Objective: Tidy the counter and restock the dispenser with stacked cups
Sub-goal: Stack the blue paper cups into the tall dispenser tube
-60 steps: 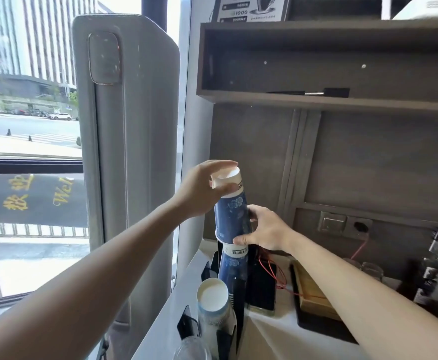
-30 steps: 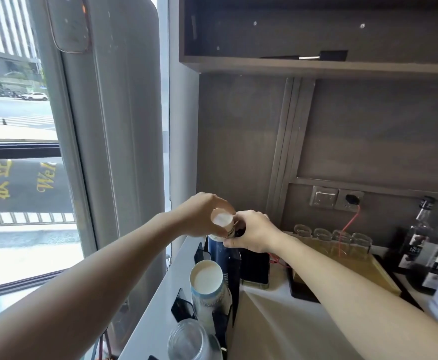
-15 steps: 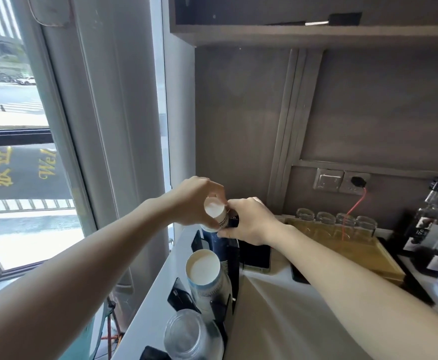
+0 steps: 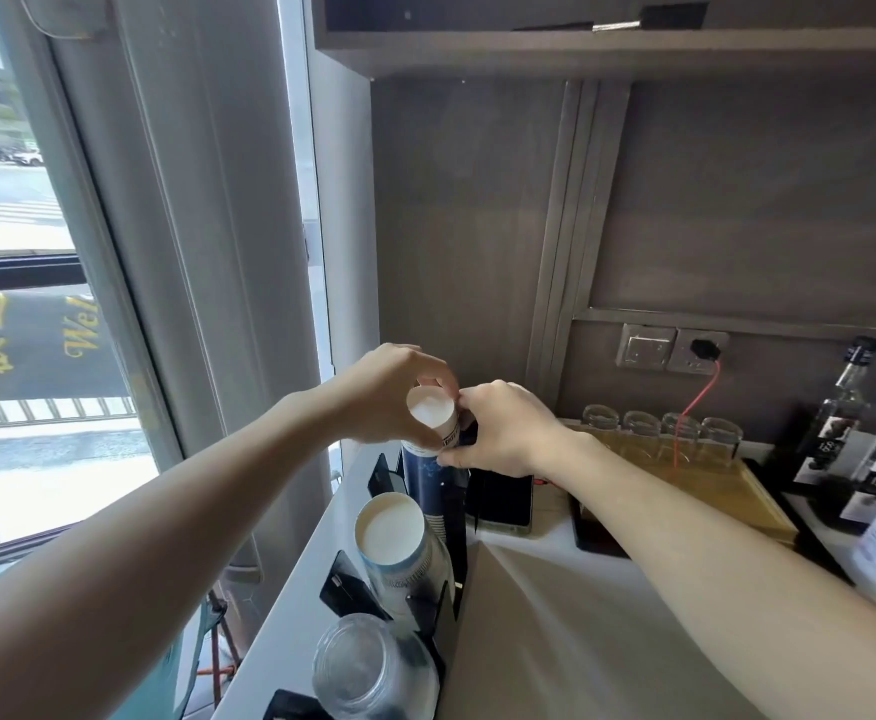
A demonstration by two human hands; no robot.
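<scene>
A stack of dark blue paper cups (image 4: 429,478), bottoms up, stands in the far slot of a black cup dispenser (image 4: 454,532) at the counter's left edge. My left hand (image 4: 383,394) wraps the white top of the stack from the left. My right hand (image 4: 503,431) pinches the same top from the right. A second stack of paper cups (image 4: 399,548) fills the middle slot. Clear plastic cups (image 4: 368,667) sit in the nearest slot.
A white counter (image 4: 539,615) runs along a dark panelled wall. Behind my right arm lies a wooden tray (image 4: 727,491) with several upturned glasses (image 4: 659,426). Dark bottles (image 4: 851,423) stand at the far right. A red cable hangs from a wall socket (image 4: 698,350). A window is on the left.
The blue cup stack has gone down from high above the dispenser into its far slot, both hands following it. The view has tilted downward.
</scene>
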